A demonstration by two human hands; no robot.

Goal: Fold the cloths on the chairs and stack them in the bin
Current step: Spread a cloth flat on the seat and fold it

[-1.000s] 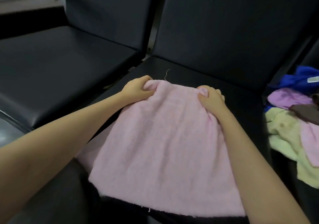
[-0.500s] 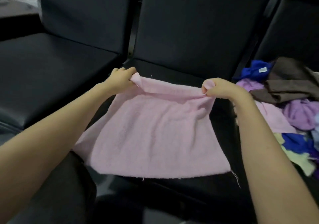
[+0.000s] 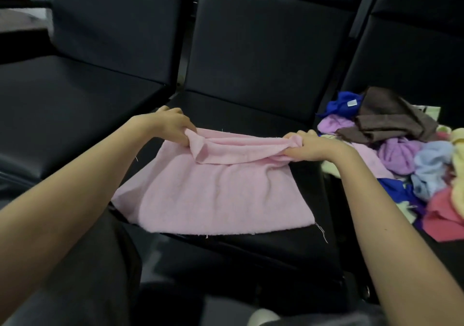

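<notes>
The cloth (image 3: pixel 213 195) lies on the middle chair (image 3: pixel 251 110). At 3 o'clock from it, a pile of cloths (image 3: pixel 401 155) sits on the right chair (image 3: pixel 414 57); at 9 o'clock stands the left chair (image 3: pixel 62 105).

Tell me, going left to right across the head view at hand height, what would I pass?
A black padded chair seat → left hand, gripping → raised far edge of the pale pink terry cloth → right hand, gripping → loose heap of brown, purple, blue and yellow cloths on the next seat.
</notes>
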